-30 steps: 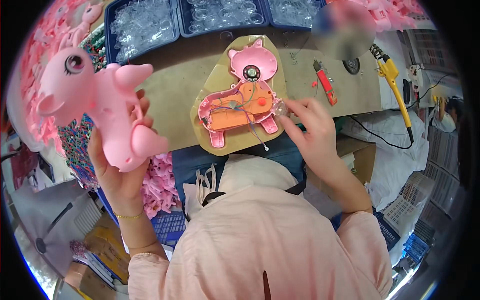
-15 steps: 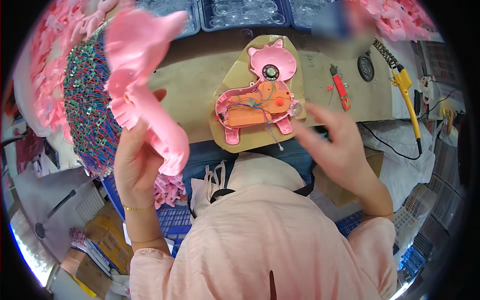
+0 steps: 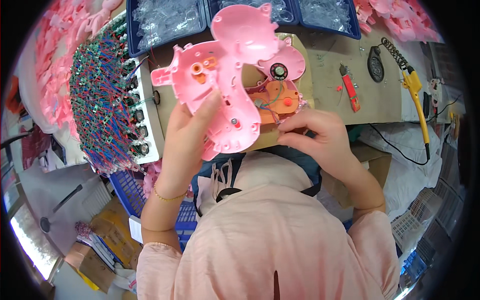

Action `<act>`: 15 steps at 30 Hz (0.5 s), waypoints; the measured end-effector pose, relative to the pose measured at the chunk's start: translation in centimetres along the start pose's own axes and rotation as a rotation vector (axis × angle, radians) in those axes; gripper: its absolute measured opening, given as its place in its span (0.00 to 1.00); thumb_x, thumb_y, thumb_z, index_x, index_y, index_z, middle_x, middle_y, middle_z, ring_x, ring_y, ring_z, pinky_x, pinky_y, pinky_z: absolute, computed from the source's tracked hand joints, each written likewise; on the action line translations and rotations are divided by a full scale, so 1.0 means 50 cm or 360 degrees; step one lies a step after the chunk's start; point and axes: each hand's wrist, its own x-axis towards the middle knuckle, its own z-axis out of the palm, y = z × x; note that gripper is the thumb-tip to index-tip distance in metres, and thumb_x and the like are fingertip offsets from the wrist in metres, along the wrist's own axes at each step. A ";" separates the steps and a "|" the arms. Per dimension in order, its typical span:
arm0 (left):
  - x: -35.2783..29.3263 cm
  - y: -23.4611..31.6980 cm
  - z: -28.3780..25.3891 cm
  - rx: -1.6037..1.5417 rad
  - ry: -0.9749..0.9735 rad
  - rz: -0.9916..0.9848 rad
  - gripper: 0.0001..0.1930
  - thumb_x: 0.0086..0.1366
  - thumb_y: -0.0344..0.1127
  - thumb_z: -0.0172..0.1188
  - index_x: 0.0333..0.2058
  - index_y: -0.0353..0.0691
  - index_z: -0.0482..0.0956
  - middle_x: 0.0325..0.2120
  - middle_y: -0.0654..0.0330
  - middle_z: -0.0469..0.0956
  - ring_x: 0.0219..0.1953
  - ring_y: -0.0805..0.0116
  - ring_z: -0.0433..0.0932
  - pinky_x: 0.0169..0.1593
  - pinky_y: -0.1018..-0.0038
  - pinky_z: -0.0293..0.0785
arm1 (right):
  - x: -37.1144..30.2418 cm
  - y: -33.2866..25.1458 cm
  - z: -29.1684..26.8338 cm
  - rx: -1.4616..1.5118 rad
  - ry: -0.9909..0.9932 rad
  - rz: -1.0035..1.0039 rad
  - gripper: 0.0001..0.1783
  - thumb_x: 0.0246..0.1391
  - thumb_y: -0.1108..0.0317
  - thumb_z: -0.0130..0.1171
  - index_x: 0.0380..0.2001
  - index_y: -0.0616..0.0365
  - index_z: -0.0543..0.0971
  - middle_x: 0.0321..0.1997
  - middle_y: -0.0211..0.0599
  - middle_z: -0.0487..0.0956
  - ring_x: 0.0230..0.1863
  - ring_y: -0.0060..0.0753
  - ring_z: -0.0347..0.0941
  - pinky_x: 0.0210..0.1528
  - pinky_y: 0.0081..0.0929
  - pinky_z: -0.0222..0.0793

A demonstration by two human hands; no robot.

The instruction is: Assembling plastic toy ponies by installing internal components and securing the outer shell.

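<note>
My left hand [image 3: 187,135] grips a pink plastic animal-shaped shell half [image 3: 232,102], thumb on its ribbed inner side, the other fingers mostly hidden behind it. An orange part and screw posts show inside this half. Behind it, partly covered, lies the matching pink shell half [image 3: 296,64] with a round black speaker [image 3: 278,72] in its head and an orange mechanism [image 3: 274,94] in its body. Over the mechanism's right side, my right hand [image 3: 320,135] pinches thin wires [image 3: 279,119] that run from it; their ends are hidden at the fingertips.
Blue bins [image 3: 170,25] of clear plastic parts line the back. Left of the work lies a heap of wired circuit boards [image 3: 102,100]. A red cutter knife [image 3: 350,90], a black oval part [image 3: 376,64] and a yellow-handled tool [image 3: 414,90] with a coiled cord are on the right.
My left hand has brought its shell half rightward over the lower one and turned its inside into view. My right hand has closed from spread fingers to a pinch on the wires.
</note>
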 end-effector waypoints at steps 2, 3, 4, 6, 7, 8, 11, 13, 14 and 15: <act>0.009 -0.002 -0.002 0.0291 -0.0047 -0.0058 0.18 0.60 0.32 0.58 0.47 0.30 0.68 0.38 0.58 0.76 0.38 0.74 0.77 0.41 0.78 0.74 | -0.002 0.002 -0.005 -0.0026 0.0000 -0.0100 0.07 0.44 0.81 0.60 0.31 0.66 0.78 0.31 0.38 0.78 0.32 0.24 0.75 0.32 0.19 0.69; 0.011 -0.004 0.003 0.0418 -0.0080 0.0055 0.18 0.59 0.31 0.59 0.46 0.30 0.69 0.38 0.58 0.76 0.37 0.75 0.76 0.40 0.78 0.74 | 0.000 0.002 -0.006 -0.0068 0.0009 -0.0204 0.06 0.45 0.82 0.58 0.31 0.67 0.78 0.31 0.39 0.78 0.33 0.23 0.74 0.33 0.18 0.69; 0.011 -0.008 0.010 0.0547 -0.0116 0.0167 0.18 0.58 0.30 0.60 0.45 0.29 0.69 0.37 0.58 0.76 0.37 0.75 0.76 0.40 0.78 0.74 | -0.002 -0.004 -0.007 -0.0043 0.0014 -0.0206 0.06 0.45 0.82 0.58 0.31 0.67 0.78 0.31 0.39 0.78 0.33 0.23 0.74 0.33 0.18 0.69; 0.003 -0.020 0.018 0.0604 -0.0035 0.0205 0.16 0.56 0.27 0.60 0.42 0.29 0.71 0.35 0.58 0.77 0.35 0.76 0.76 0.39 0.78 0.73 | -0.013 -0.023 -0.009 0.0240 0.0092 0.0223 0.08 0.45 0.83 0.57 0.32 0.67 0.78 0.32 0.40 0.78 0.35 0.26 0.74 0.36 0.19 0.69; -0.002 -0.025 0.019 0.0753 0.0014 0.0281 0.15 0.55 0.27 0.60 0.41 0.29 0.72 0.34 0.58 0.78 0.35 0.76 0.76 0.38 0.78 0.73 | -0.015 -0.027 -0.009 0.0284 0.0143 0.0304 0.09 0.43 0.84 0.57 0.32 0.67 0.78 0.33 0.40 0.77 0.34 0.28 0.74 0.36 0.21 0.69; -0.007 -0.028 0.021 0.0900 0.0060 0.0359 0.14 0.53 0.27 0.60 0.39 0.29 0.73 0.33 0.58 0.78 0.34 0.76 0.75 0.38 0.78 0.72 | -0.012 -0.033 -0.009 0.0306 0.0153 0.0304 0.09 0.43 0.84 0.57 0.32 0.67 0.78 0.33 0.40 0.77 0.34 0.28 0.74 0.36 0.21 0.69; -0.021 -0.040 0.040 0.0889 0.0134 0.0412 0.13 0.52 0.27 0.60 0.37 0.29 0.74 0.30 0.57 0.79 0.32 0.76 0.75 0.37 0.77 0.72 | 0.001 -0.049 0.002 -0.0088 0.0249 -0.0045 0.09 0.42 0.83 0.59 0.30 0.65 0.78 0.32 0.37 0.75 0.34 0.30 0.72 0.35 0.22 0.68; -0.028 -0.044 0.044 0.0959 0.0175 0.0432 0.13 0.52 0.28 0.60 0.36 0.29 0.75 0.28 0.56 0.79 0.30 0.74 0.76 0.36 0.76 0.73 | 0.022 -0.049 0.023 -0.0575 0.0496 -0.0508 0.11 0.37 0.81 0.62 0.29 0.61 0.78 0.29 0.33 0.72 0.32 0.30 0.69 0.32 0.25 0.64; -0.026 -0.053 0.044 0.0965 0.0164 0.0425 0.13 0.52 0.28 0.60 0.36 0.29 0.75 0.28 0.56 0.79 0.30 0.74 0.76 0.36 0.76 0.73 | 0.029 -0.046 0.031 -0.0572 0.0505 -0.0498 0.11 0.37 0.81 0.62 0.29 0.61 0.78 0.29 0.33 0.72 0.32 0.30 0.69 0.32 0.25 0.64; -0.020 -0.065 0.041 0.1029 0.0152 0.0562 0.13 0.51 0.28 0.61 0.37 0.29 0.75 0.28 0.55 0.79 0.29 0.72 0.77 0.36 0.76 0.73 | 0.037 -0.041 0.041 -0.0709 0.0558 -0.0601 0.12 0.35 0.80 0.63 0.29 0.60 0.78 0.28 0.32 0.70 0.30 0.31 0.67 0.31 0.26 0.62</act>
